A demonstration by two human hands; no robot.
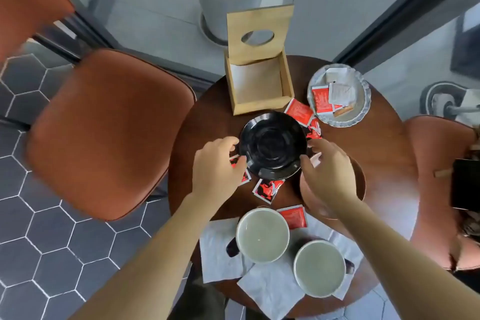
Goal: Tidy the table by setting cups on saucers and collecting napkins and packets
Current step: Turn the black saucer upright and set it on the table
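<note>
On the round wooden tabletop [384, 153] sits the whole mess, with a brown chair [109, 132] off to the left. Far side has a wooden napkin box [255, 86], and right of it a glass dish [363, 101] with a few packets. Two white napkins [220, 249] lie at the near edge under two cups [262, 235] of pale drink. Mid-table is a black saucer [272, 145], looks like two stacked, hard to tell. Left hand [218, 163] grips its left rim with curled fingers; right hand [324, 166] pinches the right rim. Red packets [267, 189] are scattered around the saucer, some tucked under it.
</note>
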